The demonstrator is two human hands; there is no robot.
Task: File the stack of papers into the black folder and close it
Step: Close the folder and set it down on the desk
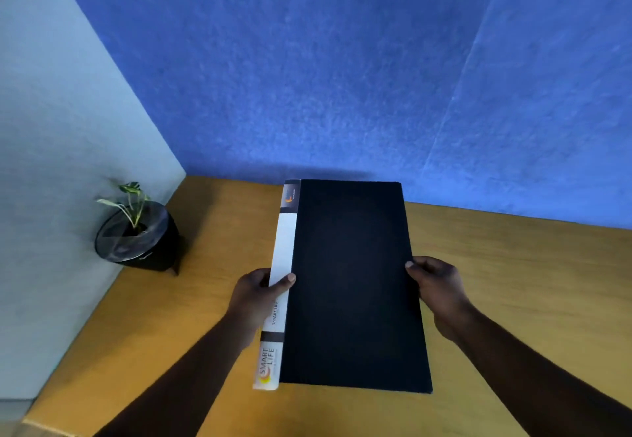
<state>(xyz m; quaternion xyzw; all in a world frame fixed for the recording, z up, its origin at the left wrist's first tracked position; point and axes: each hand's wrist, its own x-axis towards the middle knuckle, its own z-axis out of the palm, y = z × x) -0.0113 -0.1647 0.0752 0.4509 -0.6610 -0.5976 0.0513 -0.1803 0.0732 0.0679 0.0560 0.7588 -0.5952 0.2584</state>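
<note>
Item: black folder [355, 286], shut, held flat over the wooden desk [513, 282] near its back edge, long axis running away from the viewer; whether resting on the surface or just above it, cannot tell.

Grip, left: left hand [256, 299] wrapped around the spine [282, 265] about midway along, thumb across the spine's white face, fingers underneath and unseen; clamped on the folder.

Grip, right: right hand [437, 289] clamped on the open long edge opposite, thumb tip on the cover, fingers curled under.

Appearance: matte black cover, plain, no visible wear; spine label mostly white with grey bands and an orange logo at each end, "SMART LIFE" printed at the near end. Corners square, covers lying flush.

Papers: none visible; presumably inside, though nothing shows at the edges.

Step judged in hand: closing finished or nearly so, setting down likely remaining.

Handling advice: keep both long edges level while lowering; release the right side last so the cover stays shut; press the open edge flat; square against the desk's back edge.

Also present: small potted plant [136, 231] at the back left corner, well apart from the folder.
</note>
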